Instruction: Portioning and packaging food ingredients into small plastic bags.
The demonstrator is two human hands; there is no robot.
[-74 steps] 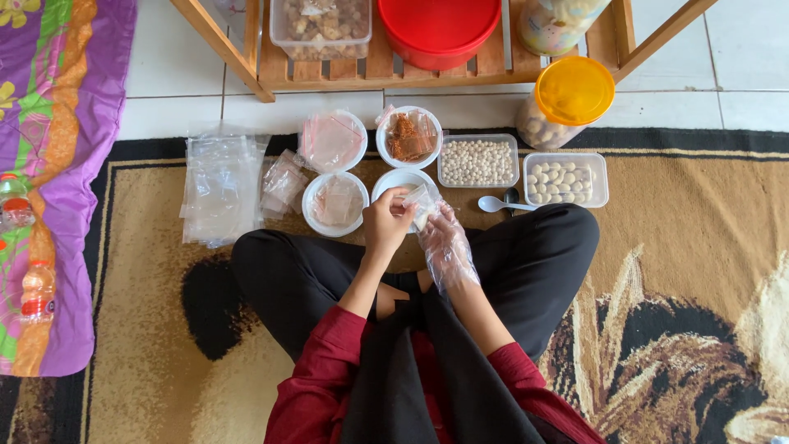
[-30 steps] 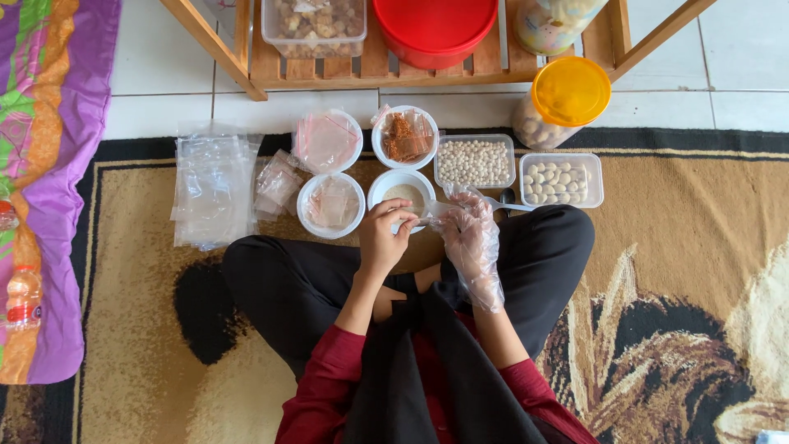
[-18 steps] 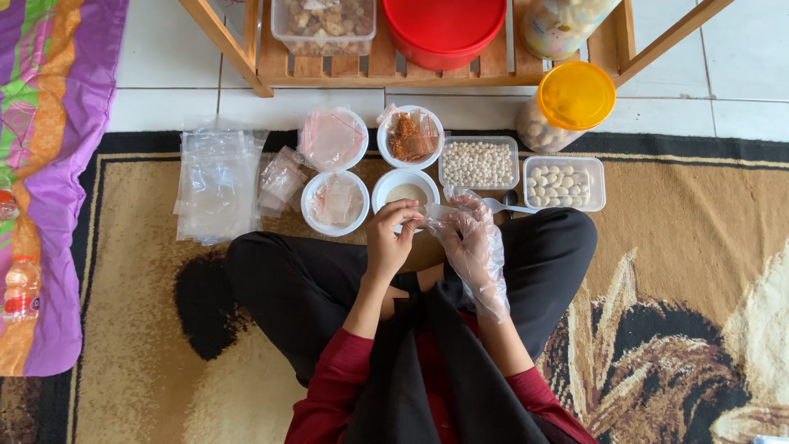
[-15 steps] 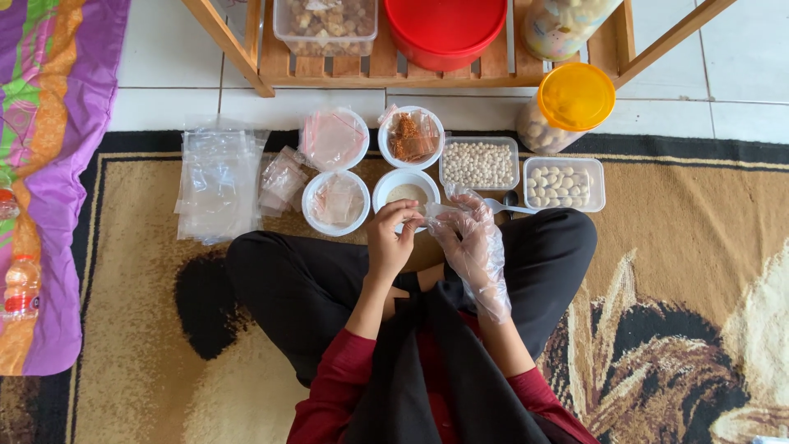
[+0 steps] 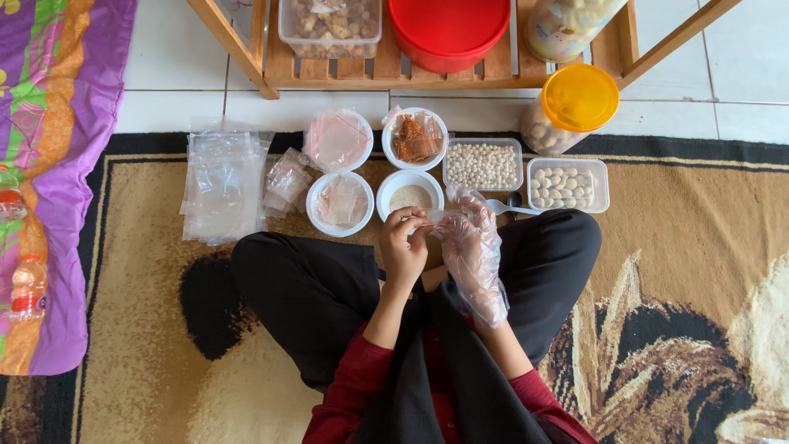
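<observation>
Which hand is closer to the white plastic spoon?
The right. The right hand, in a clear plastic glove, is just left of the white plastic spoon. The bare left hand sits farther left, beyond the right one.

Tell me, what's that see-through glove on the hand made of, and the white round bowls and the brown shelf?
The loose see-through glove on the right hand looks like thin plastic film: it wrinkles and shines. The white round bowls seem plastic, smooth and slightly glossy, though ceramic can't be ruled out. The brown slatted shelf looks like wood with a matte finish.
</observation>
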